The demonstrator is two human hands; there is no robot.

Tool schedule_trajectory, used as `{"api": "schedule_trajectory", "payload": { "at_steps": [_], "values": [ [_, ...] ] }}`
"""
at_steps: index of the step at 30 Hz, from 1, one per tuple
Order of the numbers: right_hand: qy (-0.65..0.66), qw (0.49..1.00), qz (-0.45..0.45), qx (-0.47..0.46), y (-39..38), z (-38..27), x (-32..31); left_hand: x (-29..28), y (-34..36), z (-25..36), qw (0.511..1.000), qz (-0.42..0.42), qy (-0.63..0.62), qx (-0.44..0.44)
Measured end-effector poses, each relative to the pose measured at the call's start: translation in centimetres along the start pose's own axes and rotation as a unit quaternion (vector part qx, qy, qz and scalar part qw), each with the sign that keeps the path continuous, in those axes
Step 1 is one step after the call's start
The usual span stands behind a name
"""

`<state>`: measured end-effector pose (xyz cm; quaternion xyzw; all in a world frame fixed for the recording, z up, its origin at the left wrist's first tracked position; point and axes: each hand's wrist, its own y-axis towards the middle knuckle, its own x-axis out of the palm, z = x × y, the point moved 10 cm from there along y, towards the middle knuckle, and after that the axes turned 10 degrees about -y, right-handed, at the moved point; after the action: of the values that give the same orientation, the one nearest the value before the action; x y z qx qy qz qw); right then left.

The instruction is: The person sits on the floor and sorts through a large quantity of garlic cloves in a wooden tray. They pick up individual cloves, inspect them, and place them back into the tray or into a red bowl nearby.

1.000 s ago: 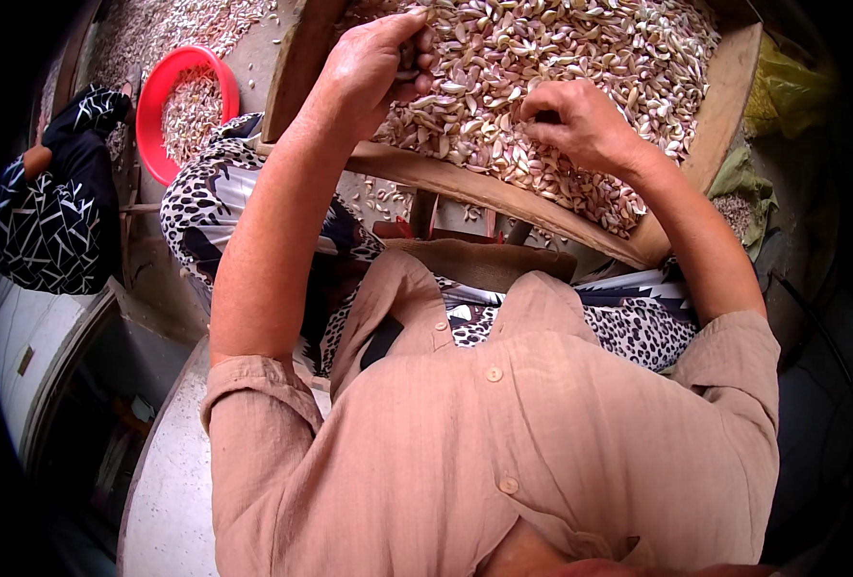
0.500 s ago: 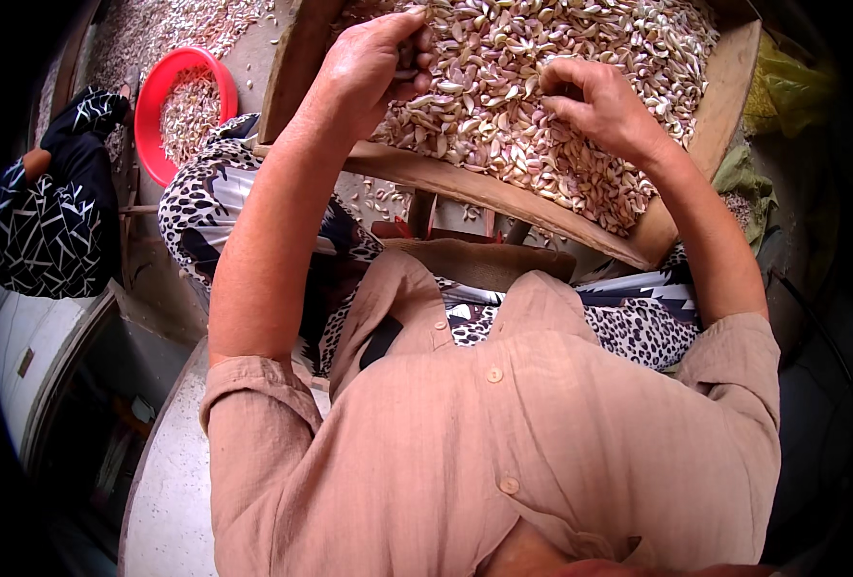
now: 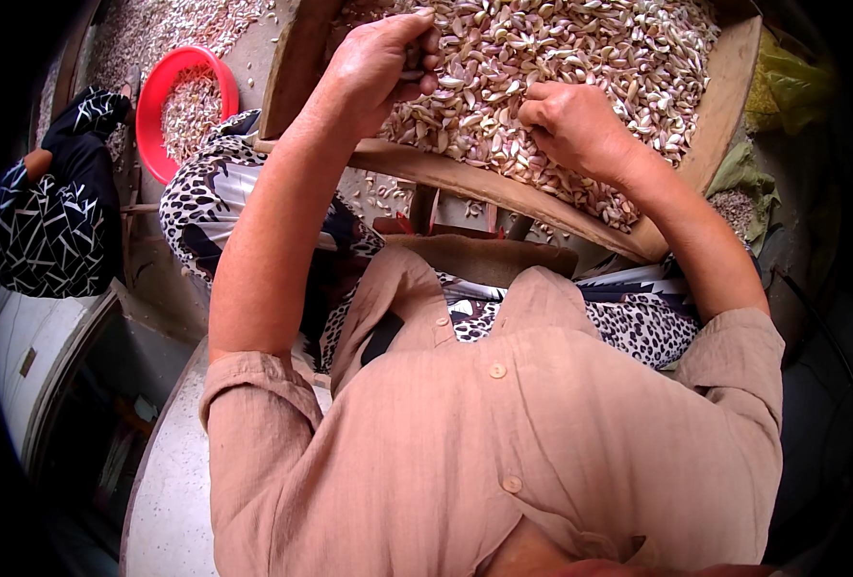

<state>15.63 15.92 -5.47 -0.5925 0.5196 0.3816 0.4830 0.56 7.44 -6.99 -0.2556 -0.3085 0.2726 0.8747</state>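
Garlic cloves (image 3: 580, 48) fill the wooden tray (image 3: 503, 194), top centre of frame. Left hand (image 3: 386, 65): grip curled, apparently around a few cloves; cupping loosely should avoid spills. Right hand (image 3: 580, 127): at the pile, can't tell if grasping; light pinches should bruise least.

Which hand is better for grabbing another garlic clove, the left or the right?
Probably the right hand: it is right at the garlic cloves in the wooden tray. The left hand is curled and seems to hold some already.
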Motion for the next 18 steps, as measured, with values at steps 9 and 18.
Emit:
{"api": "schedule_trajectory", "payload": {
  "at_steps": [9,18],
  "values": [
    [0.283,0.948,0.117,0.089,0.9,3.4,-7.0,2.3,-0.6,-2.1,0.994,-0.04,0.076,-0.068],
    [0.41,0.887,0.161,0.141,1.0,4.9,-9.9,3.3,-0.1,-2.4,0.992,-0.08,-0.06,-0.074]
  ]
}}
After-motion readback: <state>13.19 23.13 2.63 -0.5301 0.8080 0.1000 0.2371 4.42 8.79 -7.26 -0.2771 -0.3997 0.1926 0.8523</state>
